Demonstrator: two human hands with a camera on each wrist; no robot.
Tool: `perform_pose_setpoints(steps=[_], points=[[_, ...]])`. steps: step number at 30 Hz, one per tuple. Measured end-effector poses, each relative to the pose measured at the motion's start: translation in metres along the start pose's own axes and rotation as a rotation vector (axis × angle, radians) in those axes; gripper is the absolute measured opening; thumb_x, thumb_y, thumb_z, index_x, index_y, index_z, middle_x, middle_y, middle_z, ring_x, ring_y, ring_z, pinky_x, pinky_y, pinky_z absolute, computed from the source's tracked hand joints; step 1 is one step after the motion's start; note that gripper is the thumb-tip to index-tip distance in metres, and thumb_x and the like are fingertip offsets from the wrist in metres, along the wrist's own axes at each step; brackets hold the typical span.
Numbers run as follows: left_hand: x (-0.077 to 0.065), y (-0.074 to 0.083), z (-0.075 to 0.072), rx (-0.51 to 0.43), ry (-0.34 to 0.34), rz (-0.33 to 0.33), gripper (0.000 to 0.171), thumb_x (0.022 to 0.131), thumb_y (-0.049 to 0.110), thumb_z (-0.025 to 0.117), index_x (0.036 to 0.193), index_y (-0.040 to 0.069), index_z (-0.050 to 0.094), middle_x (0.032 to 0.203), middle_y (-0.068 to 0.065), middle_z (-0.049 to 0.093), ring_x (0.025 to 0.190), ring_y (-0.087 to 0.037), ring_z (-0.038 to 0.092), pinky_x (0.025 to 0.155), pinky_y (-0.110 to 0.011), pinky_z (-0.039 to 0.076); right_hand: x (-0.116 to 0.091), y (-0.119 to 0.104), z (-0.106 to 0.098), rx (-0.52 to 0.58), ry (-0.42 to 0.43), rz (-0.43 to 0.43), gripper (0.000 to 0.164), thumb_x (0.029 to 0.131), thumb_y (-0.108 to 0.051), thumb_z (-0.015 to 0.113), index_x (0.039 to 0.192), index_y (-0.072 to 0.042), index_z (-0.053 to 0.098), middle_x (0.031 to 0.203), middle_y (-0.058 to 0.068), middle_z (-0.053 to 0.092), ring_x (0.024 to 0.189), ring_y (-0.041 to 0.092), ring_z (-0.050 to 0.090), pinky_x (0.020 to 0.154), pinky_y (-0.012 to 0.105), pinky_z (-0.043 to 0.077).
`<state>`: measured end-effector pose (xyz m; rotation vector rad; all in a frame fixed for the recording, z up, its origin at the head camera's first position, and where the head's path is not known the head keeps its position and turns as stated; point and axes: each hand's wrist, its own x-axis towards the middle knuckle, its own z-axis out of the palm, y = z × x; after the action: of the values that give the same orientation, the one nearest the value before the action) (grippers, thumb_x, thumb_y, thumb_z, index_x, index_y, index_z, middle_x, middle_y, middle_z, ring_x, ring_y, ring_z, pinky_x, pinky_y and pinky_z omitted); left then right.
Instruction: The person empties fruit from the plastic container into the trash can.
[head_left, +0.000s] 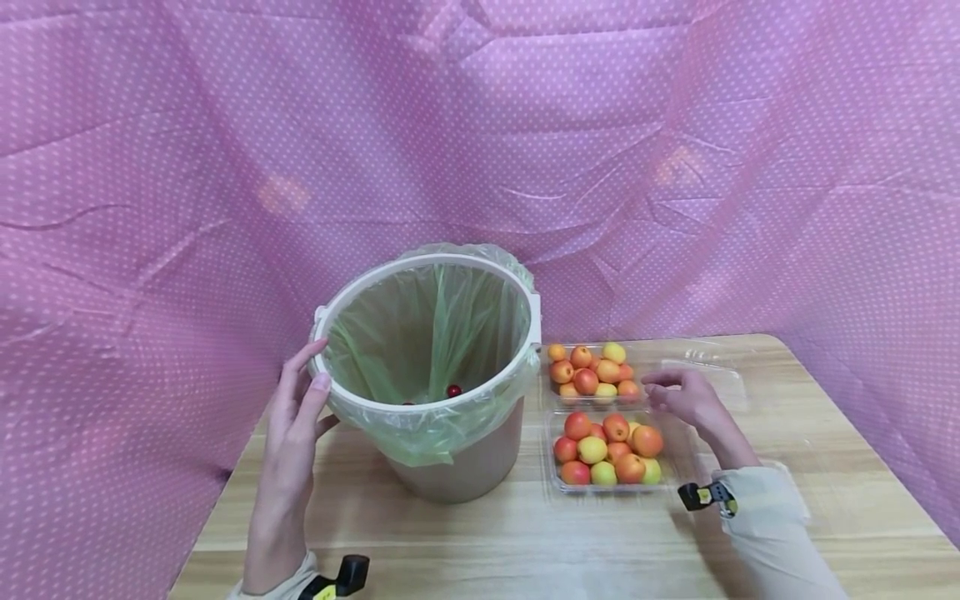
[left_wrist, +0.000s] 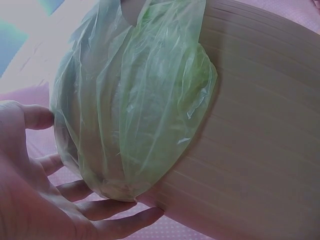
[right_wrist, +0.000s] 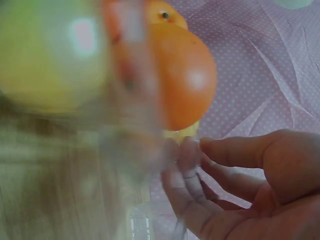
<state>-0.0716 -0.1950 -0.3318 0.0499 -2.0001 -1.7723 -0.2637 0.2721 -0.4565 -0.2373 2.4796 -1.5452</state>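
A beige trash bin [head_left: 480,467] stands at the middle left in the head view, lined with a thin green plastic bag [head_left: 427,433] folded over its rim. My left hand [head_left: 292,417] rests its spread fingers and thumb against the bin's left rim; in the left wrist view the fingers [left_wrist: 120,222] lie along the bag-covered side. A small red fruit [head_left: 453,390] lies inside. On the right, my right hand [head_left: 686,398] pinches the right edge of the far clear plastic box [head_left: 600,402], which holds red, orange and yellow fruits [head_left: 586,381].
Nearer me, a second clear box [head_left: 551,467] of similar fruits [head_left: 617,427] sits right of the bin. A clear plastic lid [head_left: 723,385] extends right of the far box. Pink dotted cloth [head_left: 480,125] hangs around the wooden table [head_left: 817,467].
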Motion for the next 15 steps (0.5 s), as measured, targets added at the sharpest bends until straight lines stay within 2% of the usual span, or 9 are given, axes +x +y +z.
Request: perform_pose_setpoints(steps=[3, 8, 12, 15], points=[[0.0001, -0.0004, 0.0002, 0.001, 0.000, 0.001, 0.045, 0.110, 0.021, 0.045, 0.154, 0.015, 0.044, 0.151, -0.010, 0.043, 0.130, -0.028, 0.049, 0.086, -0.032, 0.053, 0.0013, 0.0004, 0.0007, -0.031, 0.051, -0.014, 0.032, 0.100, -0.003, 0.061, 0.125, 0.016, 0.060, 0.105, 0.024, 0.066, 0.080, 0.013, 0.066, 0.072, 0.031, 0.060], [0.0008, -0.0002, 0.0001, -0.001, -0.004, 0.009, 0.045, 0.110, 0.022, 0.045, 0.154, 0.015, 0.044, 0.154, -0.008, 0.041, 0.131, -0.028, 0.047, 0.086, -0.032, 0.054, 0.0030, -0.0011, 0.0014, -0.080, 0.072, -0.033, 0.035, 0.101, -0.006, 0.062, 0.130, 0.014, 0.060, 0.121, 0.031, 0.064, 0.084, 0.018, 0.068, 0.070, 0.029, 0.058], [0.0014, 0.0003, 0.0000, -0.001, -0.005, 0.010, 0.045, 0.110, 0.022, 0.045, 0.154, 0.016, 0.044, 0.155, -0.007, 0.040, 0.133, -0.028, 0.047, 0.086, -0.032, 0.053, 0.0035, -0.0031, 0.0011, -0.100, 0.035, -0.039, 0.034, 0.101, -0.002, 0.057, 0.130, 0.014, 0.061, 0.125, 0.033, 0.063, 0.086, 0.018, 0.065, 0.069, 0.026, 0.055], [0.0012, 0.0006, 0.0003, 0.002, -0.006, 0.003, 0.045, 0.110, 0.022, 0.045, 0.155, 0.015, 0.044, 0.154, -0.007, 0.040, 0.133, -0.028, 0.047, 0.087, -0.032, 0.053, 0.0036, -0.0036, 0.0005, -0.092, -0.002, -0.029, 0.033, 0.099, 0.002, 0.054, 0.128, 0.017, 0.061, 0.120, 0.032, 0.065, 0.081, 0.014, 0.061, 0.067, 0.025, 0.053]])
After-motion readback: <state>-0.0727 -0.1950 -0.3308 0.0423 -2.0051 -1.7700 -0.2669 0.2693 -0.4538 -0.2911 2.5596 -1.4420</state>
